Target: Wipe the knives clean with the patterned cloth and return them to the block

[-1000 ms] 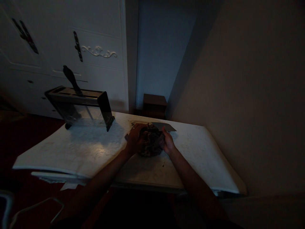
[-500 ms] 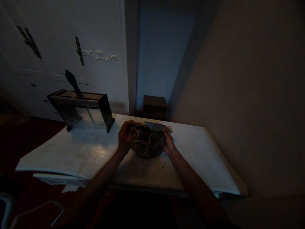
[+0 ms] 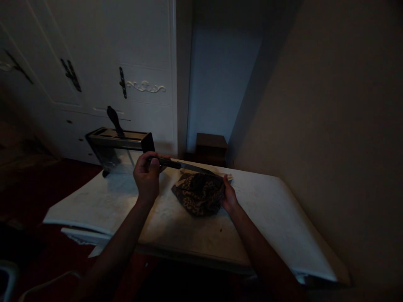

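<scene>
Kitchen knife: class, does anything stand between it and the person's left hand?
Nothing visible does: the left hand grips the kitchen knife by its black handle. The right hand holds the patterned cloth by the blade, away from that grip.

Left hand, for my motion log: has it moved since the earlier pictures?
Yes: the left hand has moved leftward against the knife block, overlapping its right end in view.

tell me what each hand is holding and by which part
The left hand grips a knife by its dark handle. The right hand holds the patterned cloth at its right side; whether it also touches the blade cannot be told.
</scene>
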Tool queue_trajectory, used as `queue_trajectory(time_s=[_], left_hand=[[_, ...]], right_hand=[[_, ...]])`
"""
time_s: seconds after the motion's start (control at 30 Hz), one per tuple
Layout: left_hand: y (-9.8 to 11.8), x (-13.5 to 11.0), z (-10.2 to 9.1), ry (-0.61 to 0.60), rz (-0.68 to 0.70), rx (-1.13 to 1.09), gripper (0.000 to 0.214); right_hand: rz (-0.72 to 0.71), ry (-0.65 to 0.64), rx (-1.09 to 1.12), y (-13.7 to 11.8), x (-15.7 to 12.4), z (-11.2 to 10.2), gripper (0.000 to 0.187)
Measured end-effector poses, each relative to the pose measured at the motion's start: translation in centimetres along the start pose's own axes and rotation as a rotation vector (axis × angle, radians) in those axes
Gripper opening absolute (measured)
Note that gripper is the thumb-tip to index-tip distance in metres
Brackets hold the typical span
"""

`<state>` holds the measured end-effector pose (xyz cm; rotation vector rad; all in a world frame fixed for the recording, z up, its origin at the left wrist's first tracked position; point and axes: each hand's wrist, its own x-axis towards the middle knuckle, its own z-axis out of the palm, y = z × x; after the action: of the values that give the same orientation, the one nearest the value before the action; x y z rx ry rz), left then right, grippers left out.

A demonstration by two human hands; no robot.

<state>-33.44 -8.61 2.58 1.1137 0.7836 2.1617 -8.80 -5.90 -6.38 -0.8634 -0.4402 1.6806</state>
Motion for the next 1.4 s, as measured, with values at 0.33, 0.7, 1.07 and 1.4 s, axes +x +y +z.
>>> queue_trajectory(time_s=[0.33, 0.7, 1.07, 1.4], left_hand=[[9.7, 6.5, -1.9, 0.033, 0.197, 0.099, 0.034], [18.9, 14.8, -2.2, -0.019, 0.371, 0.372, 0.030], [21.5, 21.3, -0.4, 0.001, 0.376, 0.460, 0.006], [18.5, 24.4, 0.0, 0.022, 0.332, 0.662, 0.006]], right_hand=[[0.150, 0.028, -0.031, 0.2, 0.1, -0.1, 0.045], [0.077, 0.156, -0.296, 1.0, 1.5, -2.4, 0.068], [-0.394, 0.031, -0.605, 1.2, 3.5, -7.3, 0.055], [-0.481, 0.016, -0.625, 0.9, 3.6, -6.9, 0.054]])
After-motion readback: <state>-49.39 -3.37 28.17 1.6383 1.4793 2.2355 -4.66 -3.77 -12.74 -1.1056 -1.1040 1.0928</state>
